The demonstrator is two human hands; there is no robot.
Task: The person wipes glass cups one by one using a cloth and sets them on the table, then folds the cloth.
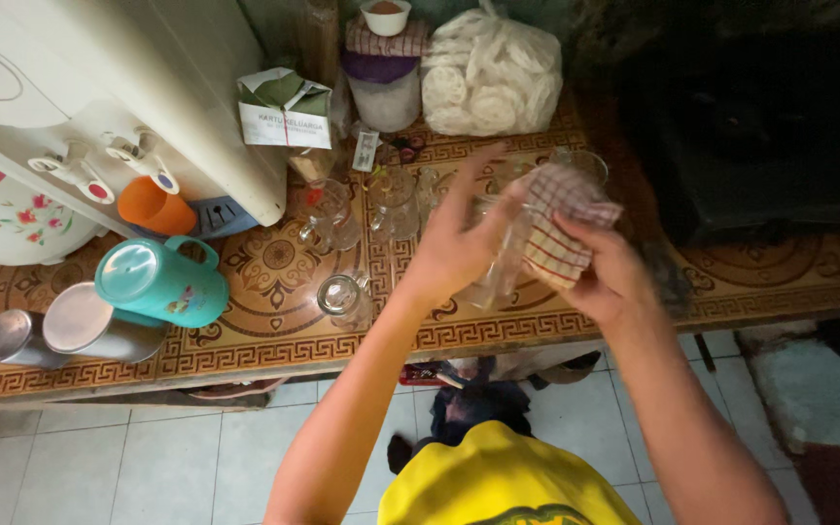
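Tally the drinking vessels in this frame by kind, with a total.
Clear glasses: 5, one in the left hand being wiped, one lying near the table edge, three standing behind
Metal cups: 2
Teal lidded mug: 1
Orange cup: 1
Total: 9; more glasses may hide behind the hands.

Clear drinking glass (500,262) tilted above the table; red-checked cloth (561,228) bunched against its upper end.
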